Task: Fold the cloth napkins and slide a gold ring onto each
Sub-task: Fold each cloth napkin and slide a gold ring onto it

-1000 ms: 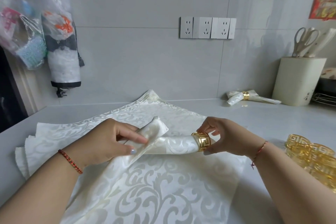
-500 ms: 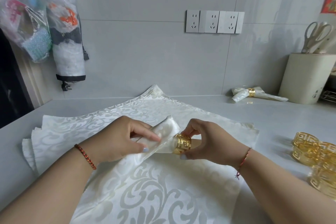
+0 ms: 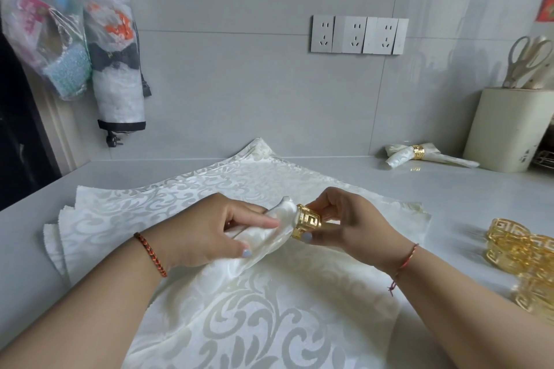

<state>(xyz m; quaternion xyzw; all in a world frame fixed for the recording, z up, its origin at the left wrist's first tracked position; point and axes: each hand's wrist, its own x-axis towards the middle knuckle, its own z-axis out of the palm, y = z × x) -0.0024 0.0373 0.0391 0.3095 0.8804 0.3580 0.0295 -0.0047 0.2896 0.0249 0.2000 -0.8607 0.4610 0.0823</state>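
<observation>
Ring (image 3: 308, 222) now sits further along the rolled napkin (image 3: 271, 229), your right hand (image 3: 347, 226) fingers pinching it, left hand (image 3: 215, 231) gripping the roll above the worktop (image 3: 449, 189): nearly seated.

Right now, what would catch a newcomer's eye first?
At centre, the right hand pinches a gold ring on a folded napkin that the left hand grips. Spare rings gleam at the right edge; a finished napkin lies by the back wall.
</observation>
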